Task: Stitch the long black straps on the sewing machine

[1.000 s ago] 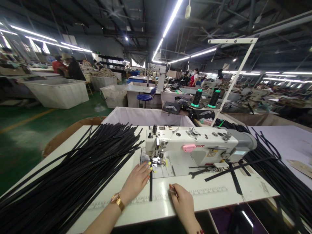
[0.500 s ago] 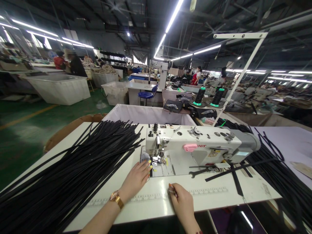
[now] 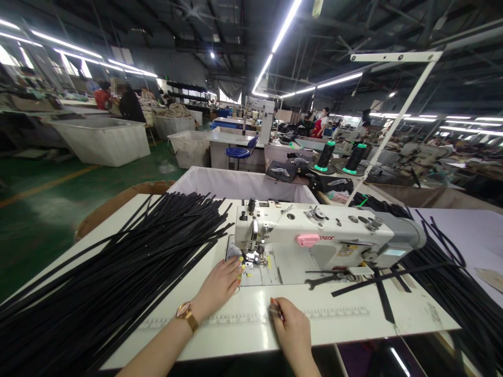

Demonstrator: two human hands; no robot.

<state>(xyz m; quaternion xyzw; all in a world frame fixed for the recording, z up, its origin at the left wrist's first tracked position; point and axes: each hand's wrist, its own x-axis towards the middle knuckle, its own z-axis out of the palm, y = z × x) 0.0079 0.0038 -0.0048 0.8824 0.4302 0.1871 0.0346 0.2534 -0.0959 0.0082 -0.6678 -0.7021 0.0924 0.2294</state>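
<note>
My left hand (image 3: pixel 220 283), a gold watch on its wrist, lies flat with fingers stretched out on the bed of a white sewing machine (image 3: pixel 283 225). Its fingertips are right beside the presser foot (image 3: pixel 251 257). A small dark piece shows at the fingertips, mostly hidden by them. Nearer the table's front edge, my right hand (image 3: pixel 293 322) is closed around a small metallic object (image 3: pixel 275 311), whose kind I cannot make out. It rests over the printed ruler scale (image 3: pixel 338 312) on the white tabletop.
A large heap of black straps (image 3: pixel 129 267) covers the table's left side. More black straps (image 3: pixel 444 272) lie at the right. A wrench (image 3: pixel 322 280) sits by the machine base. Behind are two black thread cones (image 3: pixel 325 156), a lined bin (image 3: pixel 236 183) and a blue stool (image 3: pixel 238 152).
The dark strip end seen by my left fingertips and the presser foot has mostly gone from sight. Both hands stay nearly in place. The camera view has shifted slightly.
</note>
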